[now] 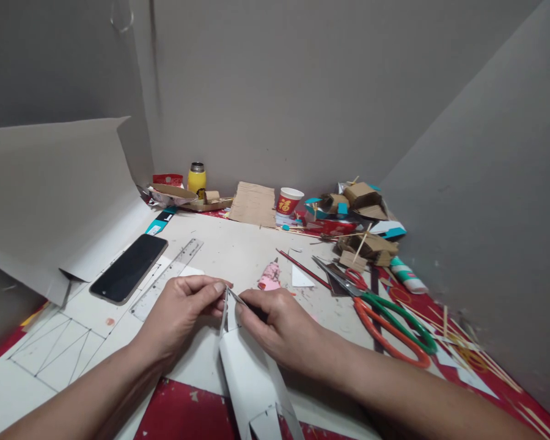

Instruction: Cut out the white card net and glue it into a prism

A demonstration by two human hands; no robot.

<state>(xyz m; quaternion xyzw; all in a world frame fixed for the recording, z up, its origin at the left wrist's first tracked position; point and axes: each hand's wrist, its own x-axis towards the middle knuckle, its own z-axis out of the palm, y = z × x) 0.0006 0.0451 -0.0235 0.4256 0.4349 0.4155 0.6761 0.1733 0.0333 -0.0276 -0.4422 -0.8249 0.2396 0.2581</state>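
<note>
A folded white cardboard piece stretches from the bottom edge up to both hands, its narrow far end pointing away from me. With thumb and fingers closed, my left hand pinches the left side of that tip. On the tip's right side, my right hand grips with thumb and bent fingers. Thin flaps meet between the hands, and the fingertips hide part of them. Just beyond lies a pink glue gun, apart from the hands.
Scissors with green and orange handles lie right, near sticks and cardboard scraps. A phone and clear ruler are at left. A paper cup and yellow bottle stand behind. A bent white sheet rises far left.
</note>
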